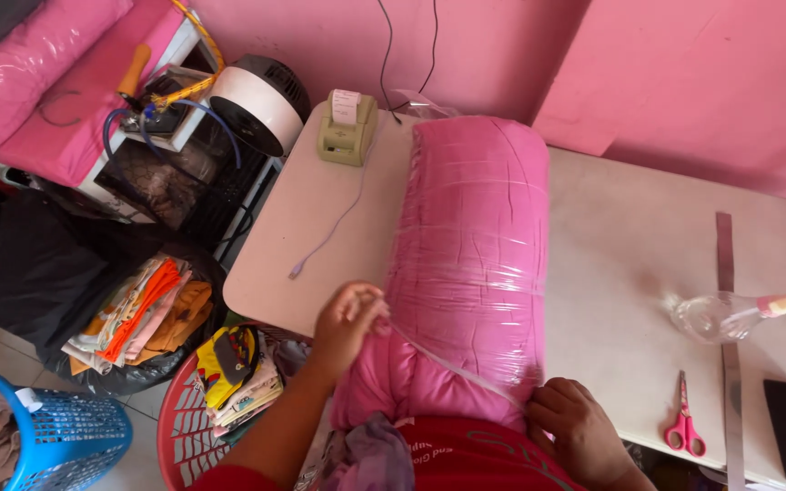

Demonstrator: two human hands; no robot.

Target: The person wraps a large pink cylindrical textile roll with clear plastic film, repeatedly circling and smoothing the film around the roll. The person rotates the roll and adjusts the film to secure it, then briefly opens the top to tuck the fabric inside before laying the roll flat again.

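At the table's near edge, left hand [349,320] and right hand [578,420], each grip pinching clear wrap on pink bundle [470,264].

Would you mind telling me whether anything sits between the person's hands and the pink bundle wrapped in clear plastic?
Nothing visible does. The left hand and right hand both rest directly on the near end of the plastic-wrapped pink bundle, pinching its clear plastic wrap.

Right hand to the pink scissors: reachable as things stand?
Probably yes. The right hand rests at the near end of the pink wrapped bundle, and the pink scissors lie on the table just to its right. Only bare tabletop shows between them; the hand would have to let go of the bundle first.
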